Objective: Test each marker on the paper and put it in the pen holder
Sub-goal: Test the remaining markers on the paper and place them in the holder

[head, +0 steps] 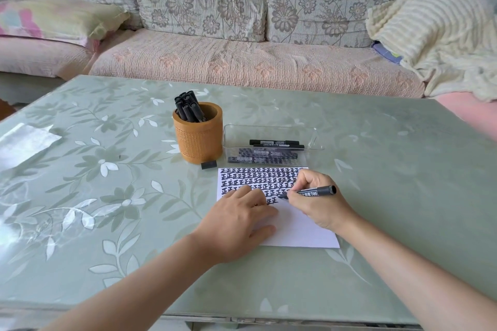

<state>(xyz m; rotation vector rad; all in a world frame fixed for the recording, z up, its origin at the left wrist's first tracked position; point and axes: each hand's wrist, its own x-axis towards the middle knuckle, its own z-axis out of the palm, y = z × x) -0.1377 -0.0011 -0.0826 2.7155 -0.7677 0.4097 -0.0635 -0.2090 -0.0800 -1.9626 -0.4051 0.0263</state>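
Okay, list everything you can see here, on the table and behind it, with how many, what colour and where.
pen holder: one, orange-brown, mid-table
holder markers: several, black, standing in the pen holder
tray: one, clear, right of the pen holder
tray markers: several, black, lying flat in the tray
cap: one, black, in front of the pen holder
paper: one, white, upper part filled with black characters
table: one, green floral top
sofa: one, pink seat, floral cushions, behind the table
blanket: one, cream, sofa's right end
held marker: one, black, tip at the paper
left hand: rests flat on the paper
right hand: grips the held marker
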